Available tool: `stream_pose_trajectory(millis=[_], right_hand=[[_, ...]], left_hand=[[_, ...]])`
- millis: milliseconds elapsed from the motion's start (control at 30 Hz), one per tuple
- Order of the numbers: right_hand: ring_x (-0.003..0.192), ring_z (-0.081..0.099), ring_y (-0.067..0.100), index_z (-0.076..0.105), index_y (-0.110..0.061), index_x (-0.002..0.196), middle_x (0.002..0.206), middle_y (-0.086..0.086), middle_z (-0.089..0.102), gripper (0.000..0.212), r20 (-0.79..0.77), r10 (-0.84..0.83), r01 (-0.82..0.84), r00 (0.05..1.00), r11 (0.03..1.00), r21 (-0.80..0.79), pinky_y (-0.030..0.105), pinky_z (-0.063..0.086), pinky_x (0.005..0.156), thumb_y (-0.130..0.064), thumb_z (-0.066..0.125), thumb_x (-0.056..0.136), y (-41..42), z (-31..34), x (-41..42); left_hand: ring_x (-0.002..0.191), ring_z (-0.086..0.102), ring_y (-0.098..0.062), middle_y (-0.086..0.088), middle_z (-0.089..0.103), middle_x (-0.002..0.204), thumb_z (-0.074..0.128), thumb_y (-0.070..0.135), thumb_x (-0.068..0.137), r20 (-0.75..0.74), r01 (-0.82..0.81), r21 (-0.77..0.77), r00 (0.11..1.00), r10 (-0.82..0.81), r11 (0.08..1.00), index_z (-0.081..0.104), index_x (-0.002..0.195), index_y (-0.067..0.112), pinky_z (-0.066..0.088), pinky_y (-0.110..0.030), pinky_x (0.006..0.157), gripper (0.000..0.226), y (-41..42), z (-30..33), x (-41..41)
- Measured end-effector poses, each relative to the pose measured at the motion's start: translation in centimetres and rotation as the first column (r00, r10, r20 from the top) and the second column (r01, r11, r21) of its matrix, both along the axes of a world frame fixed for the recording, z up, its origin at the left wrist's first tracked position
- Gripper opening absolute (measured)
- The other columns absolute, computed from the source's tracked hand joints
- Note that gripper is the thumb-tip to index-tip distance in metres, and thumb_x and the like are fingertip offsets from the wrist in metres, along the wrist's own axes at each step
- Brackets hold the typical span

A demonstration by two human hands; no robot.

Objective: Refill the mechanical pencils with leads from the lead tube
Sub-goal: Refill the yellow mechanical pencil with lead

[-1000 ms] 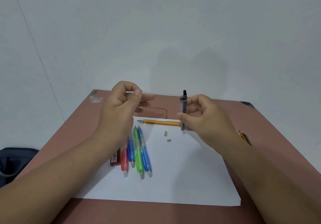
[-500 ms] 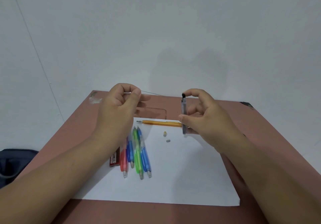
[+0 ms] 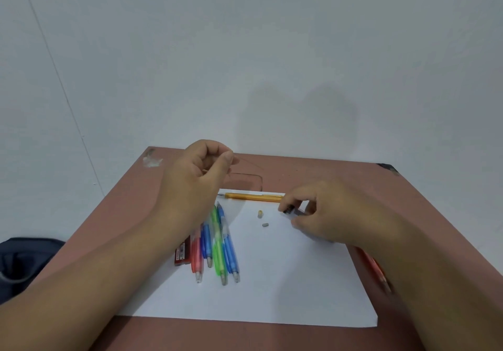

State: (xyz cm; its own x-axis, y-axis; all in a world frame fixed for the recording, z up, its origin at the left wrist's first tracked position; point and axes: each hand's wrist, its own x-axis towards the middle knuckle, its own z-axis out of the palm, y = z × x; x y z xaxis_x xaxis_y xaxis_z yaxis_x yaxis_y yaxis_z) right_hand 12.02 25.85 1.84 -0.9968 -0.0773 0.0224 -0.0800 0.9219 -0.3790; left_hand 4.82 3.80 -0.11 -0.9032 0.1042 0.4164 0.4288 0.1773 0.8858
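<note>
Wall (image 3: pixel 272 51): plain, behind the table's far edge.
Table (image 3: pixel 313 171): brown, bare along its far side.
Paper (image 3: pixel 272 282): white, centred.
Left hand (image 3: pixel 201 176): raised, pinching a thin lead (image 3: pixel 249 162).
Right hand (image 3: pixel 332 214): low, gripping the lead tube (image 3: pixel 292 211) at the paper.
Pencils (image 3: pixel 217 239): coloured, bunched at the paper's left edge.

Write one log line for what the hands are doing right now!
left hand: pinches lead, raised | right hand: holds lead tube low over paper | orange pencil: lying on paper, untouched
</note>
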Motion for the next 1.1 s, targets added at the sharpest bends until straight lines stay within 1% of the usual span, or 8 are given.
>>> stream_pose_trajectory(millis=[133, 267, 433, 667, 800, 867, 967, 1100], right_hand=[[0.089, 0.057, -0.003, 0.069, -0.046, 0.098, 0.097, -0.023, 0.061, 0.013, -0.183, -0.043, 0.051, 0.982, 0.998, 0.040, 0.028, 0.052, 0.077, -0.050, 0.069, 0.085, 0.2, -0.5, -0.4], [0.083, 0.054, -0.006, 0.068, -0.038, 0.110, 0.088, -0.023, 0.056, 0.026, -0.457, -0.026, -0.015, 0.889, 0.996, -0.087, 0.021, 0.046, 0.071, -0.047, 0.073, 0.086, -0.6, -0.9, -0.5], [0.074, 0.058, 0.007, 0.075, -0.024, 0.092, 0.080, -0.013, 0.063, 0.012, -0.621, 0.023, -0.082, 0.784, 0.994, -0.068, 0.038, 0.052, 0.066, -0.030, 0.066, 0.089, -1.7, -1.7, -1.1], [0.068, 0.056, 0.005, 0.076, -0.030, 0.088, 0.076, -0.017, 0.059, 0.009, -0.641, -0.020, -0.047, 0.768, 0.995, -0.087, 0.030, 0.051, 0.061, -0.024, 0.069, 0.088, -1.4, -2.2, -1.5], [0.066, 0.056, 0.006, 0.077, -0.028, 0.085, 0.072, -0.013, 0.061, 0.011, -0.641, -0.099, 0.008, 0.761, 0.990, -0.143, 0.031, 0.051, 0.063, -0.017, 0.074, 0.088, -1.1, -1.8, -1.5], [0.065, 0.057, 0.009, 0.077, -0.026, 0.082, 0.067, -0.010, 0.062, 0.012, -0.637, -0.127, 0.024, 0.760, 0.985, -0.168, 0.033, 0.051, 0.062, -0.017, 0.074, 0.088, -1.1, -1.7, -1.4], [0.065, 0.059, 0.010, 0.078, -0.026, 0.081, 0.063, -0.009, 0.064, 0.012, -0.598, -0.167, 0.047, 0.784, 0.976, -0.211, 0.033, 0.051, 0.063, -0.018, 0.074, 0.088, -1.4, -1.5, -1.2], [0.068, 0.064, 0.008, 0.079, -0.028, 0.084, 0.069, -0.011, 0.069, 0.009, -0.516, -0.262, 0.090, 0.816, 0.938, -0.335, 0.031, 0.055, 0.068, -0.021, 0.075, 0.087, -1.7, -1.3, -1.0]], left_hand=[[0.095, 0.065, -0.003, 0.020, 0.072, 0.099, 0.061, 0.037, 0.096, -0.060, 0.044, -0.161, 0.997, -0.054, 0.986, 0.068, 0.097, 0.036, 0.054, -0.023, 0.083, 0.007, 0.2, -0.5, 0.1], [0.098, 0.060, 0.001, 0.023, 0.068, 0.105, 0.062, 0.035, 0.096, -0.213, 0.042, -0.313, 0.971, -0.113, 0.949, 0.065, 0.097, 0.041, 0.044, -0.007, 0.079, 0.007, 0.7, -0.8, 0.5], [0.102, 0.060, -0.003, 0.023, 0.069, 0.106, 0.061, 0.037, 0.096, -0.383, -0.009, -0.346, 0.914, -0.133, 0.938, 0.068, 0.098, 0.037, 0.051, -0.026, 0.087, 0.007, 1.3, -1.4, 0.5], [0.105, 0.055, 0.001, 0.022, 0.065, 0.106, 0.051, 0.031, 0.102, -0.326, 0.004, -0.357, 0.937, -0.128, 0.934, 0.066, 0.112, 0.033, 0.040, -0.007, 0.085, 0.018, 1.3, -1.6, -0.3], [0.101, 0.046, 0.008, 0.030, 0.059, 0.104, 0.057, 0.023, 0.099, -0.258, -0.039, -0.514, 0.960, -0.111, 0.857, 0.069, 0.114, 0.035, 0.036, -0.005, 0.087, 0.022, 1.5, -2.2, -1.5], [0.108, 0.047, 0.006, 0.029, 0.063, 0.108, 0.060, 0.029, 0.098, -0.201, -0.011, -0.615, 0.969, -0.142, 0.788, 0.072, 0.113, 0.036, 0.038, -0.012, 0.092, 0.020, 1.6, -2.6, -2.0], [0.115, 0.051, -0.012, 0.014, 0.068, 0.114, 0.059, 0.036, 0.096, -0.187, -0.037, -0.756, 0.969, -0.162, 0.653, 0.073, 0.111, 0.031, 0.045, -0.034, 0.097, 0.020, 1.7, -3.3, -2.7], [0.103, 0.051, -0.009, 0.013, 0.068, 0.106, 0.059, 0.039, 0.097, -0.171, -0.035, -0.784, 0.972, -0.161, 0.620, 0.074, 0.108, 0.033, 0.046, -0.031, 0.091, 0.020, 1.7, -3.0, -2.8]])
